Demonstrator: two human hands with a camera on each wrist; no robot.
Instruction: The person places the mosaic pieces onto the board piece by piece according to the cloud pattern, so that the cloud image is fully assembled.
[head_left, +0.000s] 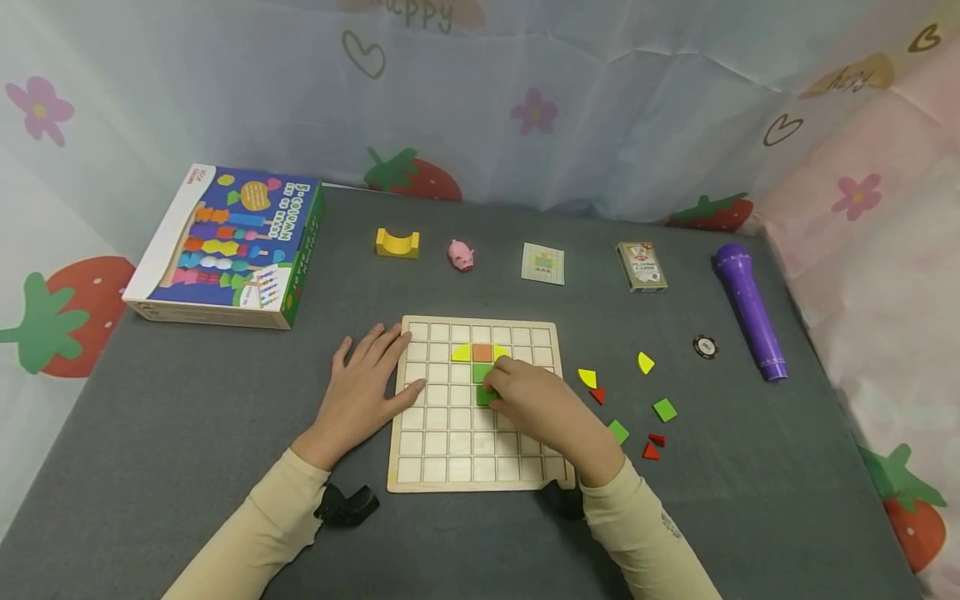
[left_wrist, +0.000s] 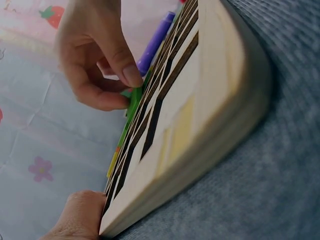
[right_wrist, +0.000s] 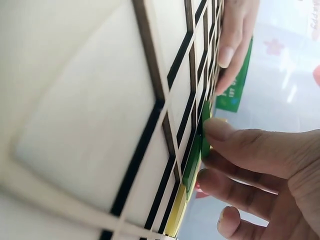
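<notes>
Green tile (head_left: 483, 397) sits pinched at its edge between thumb and fingers of the right hand (head_left: 540, 408), over the wooden grid board (head_left: 435, 444), on the near side of another green square (head_left: 482, 372). Beyond that lies an orange square (head_left: 482, 353) flanked by yellow pieces (head_left: 461, 353). Holding the edge probably leaves the cell visible. The hands are apart: the left hand (head_left: 363, 392), fingers spread, rests at the board's left edge, likely steadying it. Loose pieces (head_left: 664, 410) lie on the bench (head_left: 225, 400) to the right, seemingly for easy reach.
</notes>
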